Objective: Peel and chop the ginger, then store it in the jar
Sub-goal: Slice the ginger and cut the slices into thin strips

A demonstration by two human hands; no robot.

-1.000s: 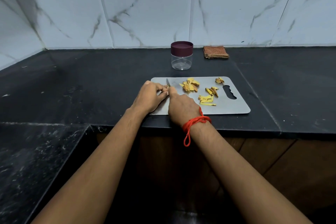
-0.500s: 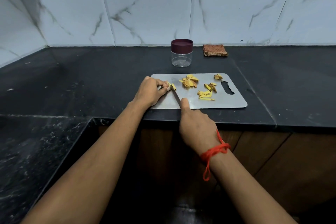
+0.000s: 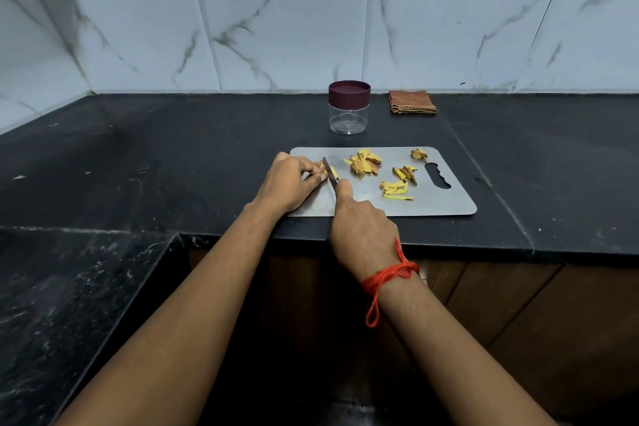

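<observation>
Jar first: the small clear jar [image 3: 348, 118] with the maroon screw lid [image 3: 349, 93] stands closed and empty on the black stone surface [image 3: 173, 166], just behind the grey steel cutting board [image 3: 449, 204] and near a folded brown checked cloth [image 3: 411, 101]. Your left grip [image 3: 290, 183] pinches the small yellow ginger piece [image 3: 328, 170] at the board's left end, and your right grip [image 3: 363, 228] is closed round the thin-bladed knife [image 3: 330, 177], blade against the ginger; brown-yellow peel scraps [image 3: 364, 163] and cut yellow strips [image 3: 396, 189] lie loose mid-board. Since half a second ago your right grip has slid forward along the board towards the ginger, and the jar is unchanged.
</observation>
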